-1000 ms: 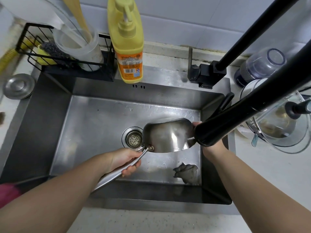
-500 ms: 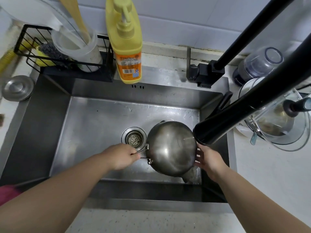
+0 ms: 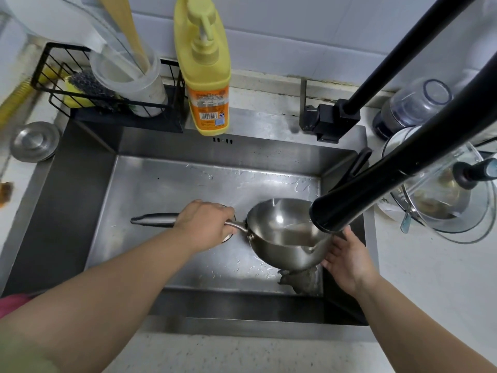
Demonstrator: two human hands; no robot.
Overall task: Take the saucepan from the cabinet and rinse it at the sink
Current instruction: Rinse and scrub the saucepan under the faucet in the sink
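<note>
A steel saucepan hangs over the right half of the steel sink, mouth up and tilted, with some water inside. Its long handle points left. My left hand is shut on the handle close to the bowl. My right hand rests with spread fingers against the pan's right outer wall. The black faucet spout ends right above the pan's right rim and hides part of it.
A grey rag lies on the sink floor under the pan. A yellow soap bottle and a black wire rack stand behind the sink. A glass lid and a jar sit on the right counter, a small steel lid on the left.
The saucepan has turned from bottom up to mouth up under the spout. Its handle now points left, and my left hand has shifted grip with it. My right hand stays by the pan's right side.
</note>
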